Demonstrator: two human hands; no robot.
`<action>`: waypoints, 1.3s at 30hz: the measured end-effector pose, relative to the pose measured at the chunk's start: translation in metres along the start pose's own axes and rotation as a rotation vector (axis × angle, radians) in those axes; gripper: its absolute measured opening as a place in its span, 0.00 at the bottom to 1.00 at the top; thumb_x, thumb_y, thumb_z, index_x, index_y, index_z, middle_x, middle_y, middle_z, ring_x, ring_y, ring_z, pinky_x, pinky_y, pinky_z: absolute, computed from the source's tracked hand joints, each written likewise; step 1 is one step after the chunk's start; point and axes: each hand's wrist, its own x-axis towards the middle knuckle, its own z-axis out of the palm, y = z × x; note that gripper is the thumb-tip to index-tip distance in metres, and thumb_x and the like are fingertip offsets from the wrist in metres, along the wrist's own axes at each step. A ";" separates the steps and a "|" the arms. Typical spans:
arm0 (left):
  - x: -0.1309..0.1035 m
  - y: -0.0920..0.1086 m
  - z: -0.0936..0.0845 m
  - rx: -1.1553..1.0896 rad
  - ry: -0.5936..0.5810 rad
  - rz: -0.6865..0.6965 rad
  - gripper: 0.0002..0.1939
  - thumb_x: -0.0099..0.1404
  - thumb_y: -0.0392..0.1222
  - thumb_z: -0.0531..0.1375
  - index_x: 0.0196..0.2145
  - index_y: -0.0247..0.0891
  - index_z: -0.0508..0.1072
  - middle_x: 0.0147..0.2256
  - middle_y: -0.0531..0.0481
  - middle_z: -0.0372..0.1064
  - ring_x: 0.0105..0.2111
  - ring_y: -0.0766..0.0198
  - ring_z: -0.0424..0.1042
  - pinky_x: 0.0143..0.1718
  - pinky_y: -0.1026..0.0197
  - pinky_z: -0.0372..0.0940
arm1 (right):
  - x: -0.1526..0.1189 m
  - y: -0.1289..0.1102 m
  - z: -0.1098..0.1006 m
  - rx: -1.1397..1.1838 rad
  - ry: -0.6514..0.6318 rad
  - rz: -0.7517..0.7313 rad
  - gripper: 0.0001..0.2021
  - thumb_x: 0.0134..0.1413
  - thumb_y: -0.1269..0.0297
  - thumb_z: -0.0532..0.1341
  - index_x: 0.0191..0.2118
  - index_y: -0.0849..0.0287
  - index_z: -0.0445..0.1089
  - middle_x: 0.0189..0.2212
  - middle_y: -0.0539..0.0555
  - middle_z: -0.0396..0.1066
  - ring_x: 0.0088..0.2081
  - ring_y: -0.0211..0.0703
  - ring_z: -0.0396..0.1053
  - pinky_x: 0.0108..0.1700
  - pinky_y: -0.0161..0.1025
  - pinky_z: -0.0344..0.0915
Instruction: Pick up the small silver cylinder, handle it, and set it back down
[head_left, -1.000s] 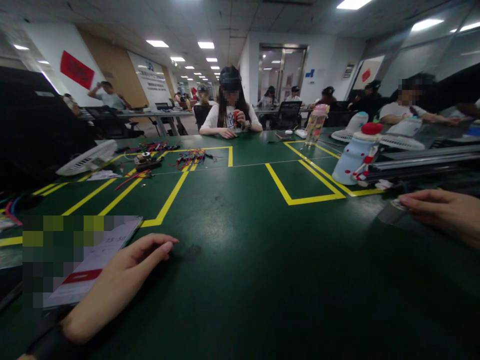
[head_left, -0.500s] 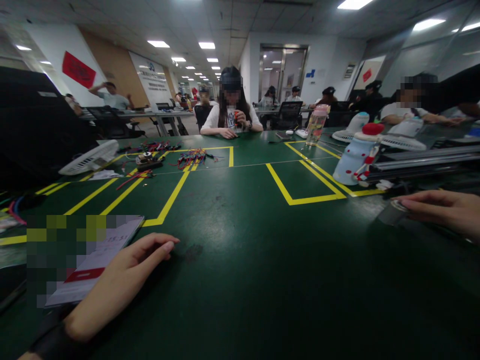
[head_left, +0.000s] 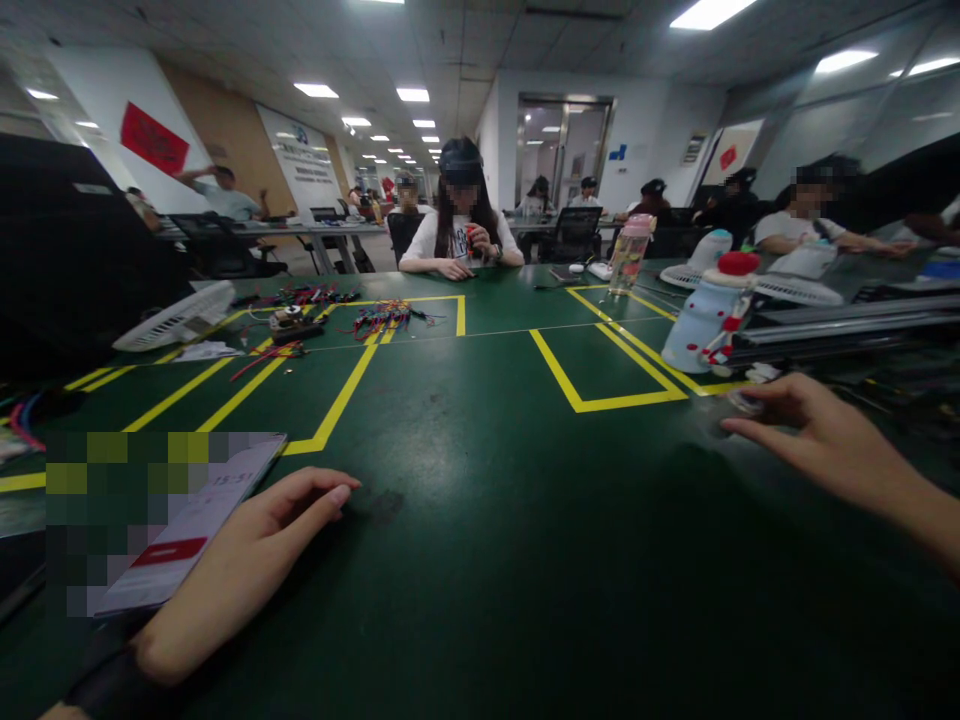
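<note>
Right hand [head_left: 810,440]: is pinching a small cylinder [head_left: 724,415] by its upper end, between thumb and fingers; the wrist is entering from the right edge.
Cylinder: is sitting in that pinch, over the right part of the table [head_left: 480,560], just nearer than the tape [head_left: 630,403]; it is looking greyish and blurred, and whether it is touching the table cannot be told.
Left hand [head_left: 289,515]: is lying palm inward, fingers loosely curled, the thumb standing a little off them; it is showing nothing in its grasp.
Phone [head_left: 202,515]: is lying beneath the left forearm, partly pixelated, its screen showing a red bar.
Blue bottle [head_left: 694,325]: is standing upright beyond the right hand, wearing a red top, beside some metal bars [head_left: 847,330].
Pink-topped bottle [head_left: 631,262]: is standing farther back, near the far edge.
Wires [head_left: 390,318]: are lying in a tangle left of centre, partly over yellow tape.
White fan [head_left: 176,315]: is leaning farther left.
Person opposite [head_left: 461,225]: is sitting at the far edge, holding something red in one hand and resting the other on the table.
</note>
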 end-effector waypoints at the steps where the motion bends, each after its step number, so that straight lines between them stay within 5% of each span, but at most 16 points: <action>1: 0.000 -0.001 0.000 -0.007 -0.004 0.004 0.18 0.64 0.57 0.55 0.45 0.46 0.72 0.43 0.52 0.75 0.44 0.54 0.72 0.44 0.57 0.65 | -0.006 -0.018 0.010 0.069 -0.030 -0.073 0.25 0.46 0.51 0.65 0.48 0.58 0.63 0.45 0.57 0.68 0.42 0.44 0.69 0.42 0.39 0.67; 6: 0.001 -0.009 0.002 -0.005 -0.002 0.026 0.18 0.63 0.58 0.55 0.44 0.47 0.73 0.43 0.51 0.74 0.43 0.53 0.73 0.46 0.53 0.64 | -0.040 -0.118 0.060 0.287 -0.349 -0.505 0.18 0.55 0.55 0.60 0.50 0.55 0.62 0.49 0.55 0.66 0.48 0.42 0.67 0.50 0.41 0.66; 11: 0.002 -0.010 0.000 -0.008 -0.005 0.023 0.18 0.64 0.58 0.55 0.44 0.47 0.73 0.44 0.50 0.74 0.44 0.53 0.72 0.45 0.53 0.65 | -0.054 -0.173 0.091 0.379 -0.498 -0.598 0.15 0.55 0.58 0.60 0.47 0.55 0.63 0.44 0.54 0.68 0.42 0.39 0.67 0.47 0.40 0.65; 16: 0.003 0.005 0.004 -0.012 -0.026 0.039 0.16 0.64 0.56 0.56 0.45 0.47 0.74 0.45 0.51 0.74 0.46 0.53 0.72 0.46 0.55 0.65 | -0.055 -0.171 0.106 0.490 -0.525 -0.498 0.25 0.51 0.57 0.64 0.52 0.54 0.57 0.45 0.54 0.67 0.44 0.39 0.67 0.47 0.41 0.65; 23: -0.005 0.098 0.050 -0.117 -0.150 0.418 0.12 0.68 0.47 0.55 0.46 0.48 0.75 0.44 0.51 0.72 0.44 0.59 0.70 0.47 0.57 0.65 | -0.053 -0.167 0.110 0.607 -0.640 -0.422 0.23 0.49 0.57 0.65 0.49 0.56 0.60 0.43 0.52 0.68 0.43 0.37 0.67 0.44 0.37 0.65; 27: 0.001 0.130 0.063 -0.147 -0.143 0.486 0.08 0.65 0.41 0.59 0.37 0.44 0.79 0.39 0.50 0.72 0.40 0.61 0.70 0.44 0.58 0.65 | -0.052 -0.168 0.111 0.618 -0.640 -0.413 0.22 0.50 0.57 0.65 0.49 0.56 0.60 0.42 0.51 0.68 0.41 0.35 0.66 0.42 0.35 0.64; 34: 0.008 0.122 0.051 -0.195 -0.037 0.416 0.08 0.66 0.43 0.58 0.34 0.41 0.77 0.36 0.51 0.70 0.38 0.62 0.70 0.41 0.59 0.63 | -0.054 -0.171 0.108 0.541 -0.586 -0.428 0.18 0.50 0.62 0.62 0.47 0.56 0.60 0.40 0.49 0.67 0.38 0.34 0.65 0.39 0.34 0.62; 39: 0.005 0.100 0.075 -0.086 -0.094 0.373 0.07 0.64 0.44 0.60 0.35 0.45 0.79 0.37 0.51 0.71 0.40 0.60 0.69 0.44 0.55 0.62 | -0.056 -0.169 0.108 0.464 -0.421 -0.401 0.16 0.48 0.66 0.61 0.44 0.58 0.60 0.37 0.50 0.66 0.36 0.33 0.64 0.37 0.34 0.61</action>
